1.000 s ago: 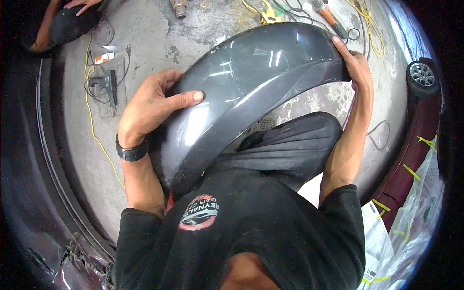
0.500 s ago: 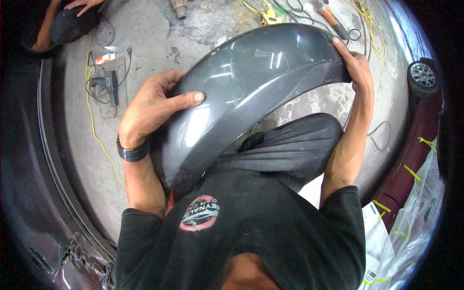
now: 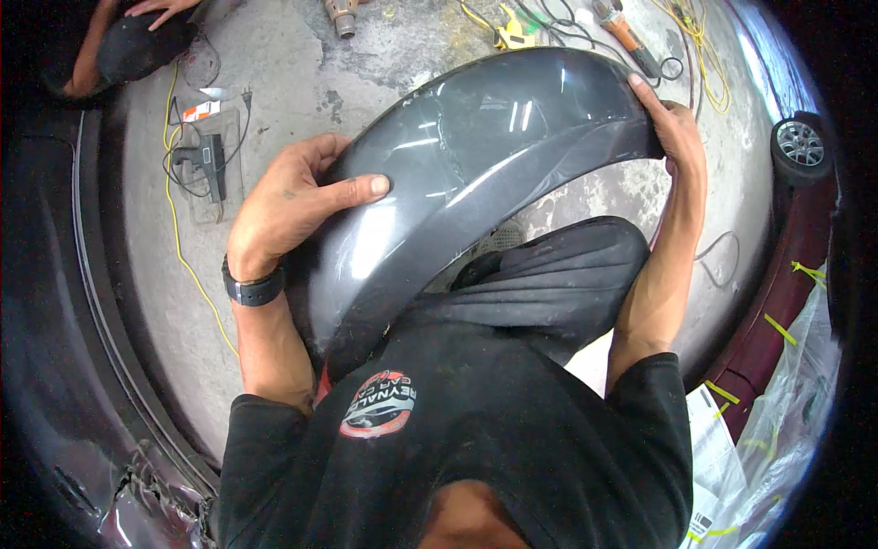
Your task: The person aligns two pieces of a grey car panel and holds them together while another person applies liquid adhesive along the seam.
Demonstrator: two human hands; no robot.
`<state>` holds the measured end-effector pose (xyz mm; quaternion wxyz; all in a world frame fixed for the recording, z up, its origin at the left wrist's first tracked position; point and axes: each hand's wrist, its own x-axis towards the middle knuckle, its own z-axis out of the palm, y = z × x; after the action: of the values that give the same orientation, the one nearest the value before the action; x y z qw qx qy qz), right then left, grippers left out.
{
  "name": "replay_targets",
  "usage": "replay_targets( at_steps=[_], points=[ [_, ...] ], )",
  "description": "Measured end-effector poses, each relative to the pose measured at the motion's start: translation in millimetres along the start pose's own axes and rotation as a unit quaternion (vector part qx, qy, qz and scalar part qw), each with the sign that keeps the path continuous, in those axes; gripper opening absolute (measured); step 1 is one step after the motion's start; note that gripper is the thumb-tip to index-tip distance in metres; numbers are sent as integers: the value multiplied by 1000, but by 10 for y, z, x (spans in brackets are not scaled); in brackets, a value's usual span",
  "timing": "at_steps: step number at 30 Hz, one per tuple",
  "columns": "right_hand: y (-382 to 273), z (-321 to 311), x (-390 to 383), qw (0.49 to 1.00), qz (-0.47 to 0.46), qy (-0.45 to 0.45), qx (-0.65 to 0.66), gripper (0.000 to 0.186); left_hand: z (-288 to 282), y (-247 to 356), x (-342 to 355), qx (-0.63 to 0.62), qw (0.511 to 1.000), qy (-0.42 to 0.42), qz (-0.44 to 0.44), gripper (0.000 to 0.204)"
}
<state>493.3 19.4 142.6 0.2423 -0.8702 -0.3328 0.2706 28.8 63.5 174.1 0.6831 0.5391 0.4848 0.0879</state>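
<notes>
A glossy dark grey car fender, curved like an arch, lies across my lap at a slant. A jagged crack line runs down its face near the middle. My left hand grips the left edge, thumb flat on the painted side and the fingers curled behind it, partly hidden. At the far right end, my right hand holds the tip with its thumb on top; its other fingers are mostly hidden behind. The fender's lower left end rests close against my shirt, above my bent leg.
On the concrete floor lie a black gun-shaped tool with a cord, a heat gun, a yellow tool and an orange grinder. Dark car bodies flank both sides. A co-worker's hand shows at the upper left.
</notes>
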Motion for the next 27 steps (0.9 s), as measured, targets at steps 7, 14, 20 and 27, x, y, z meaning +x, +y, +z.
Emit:
replay_targets(
  at_steps=[7,14,20,27],
  points=[
    [-5,34,2,1000,-4,-15,21,79,-5,8,-20,-9,1000,-4,-1,56],
    [-22,-29,-52,1000,-6,-10,25,78,-17,-2,14,-4,1000,-12,-5,56],
    [-73,-5,-83,1000,-10,-12,27,78,-24,-13,9,13,1000,-5,1,54],
    [-113,8,-108,999,-4,-13,31,80,-19,-9,-1,8,1000,0,-9,52]
  ],
)
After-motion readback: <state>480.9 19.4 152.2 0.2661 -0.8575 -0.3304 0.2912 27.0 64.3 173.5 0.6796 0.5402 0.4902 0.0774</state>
